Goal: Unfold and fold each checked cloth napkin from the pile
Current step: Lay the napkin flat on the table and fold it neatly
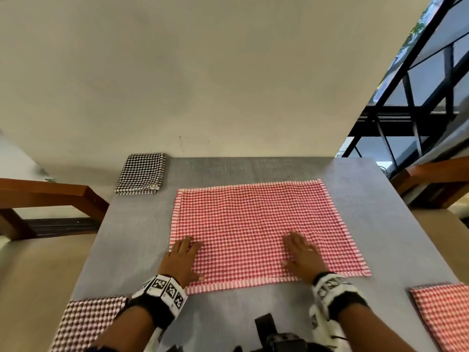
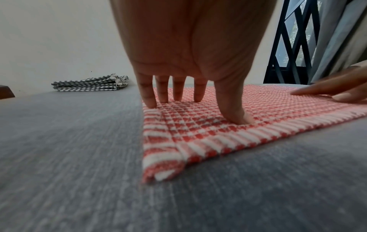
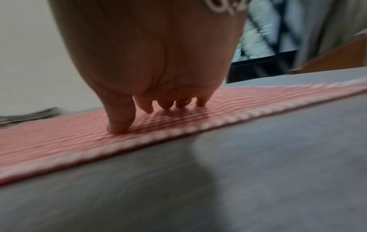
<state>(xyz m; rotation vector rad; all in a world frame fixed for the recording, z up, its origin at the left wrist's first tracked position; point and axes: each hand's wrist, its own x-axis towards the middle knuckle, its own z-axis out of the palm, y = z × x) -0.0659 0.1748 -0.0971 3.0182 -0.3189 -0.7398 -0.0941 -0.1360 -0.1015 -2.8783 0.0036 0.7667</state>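
Note:
A red-and-white checked napkin (image 1: 253, 224) lies spread flat on the grey table (image 1: 380, 224). My left hand (image 1: 182, 257) presses flat on its near left part, fingers straight. My right hand (image 1: 302, 255) lies flat on its near right part. In the left wrist view the left hand (image 2: 178, 97) touches the napkin (image 2: 228, 125) with fingertips and thumb, and the napkin's near corner is doubled under. The right wrist view, blurred, has the right hand (image 3: 158, 113) resting on the napkin (image 3: 79, 141).
A folded black-and-white checked napkin (image 1: 140, 174) lies at the table's far left corner. A dark red checked one (image 1: 86, 323) sits at the near left edge, a folded red one (image 1: 444, 316) at the near right. Wooden benches (image 1: 50, 196) flank the table; a wall stands behind.

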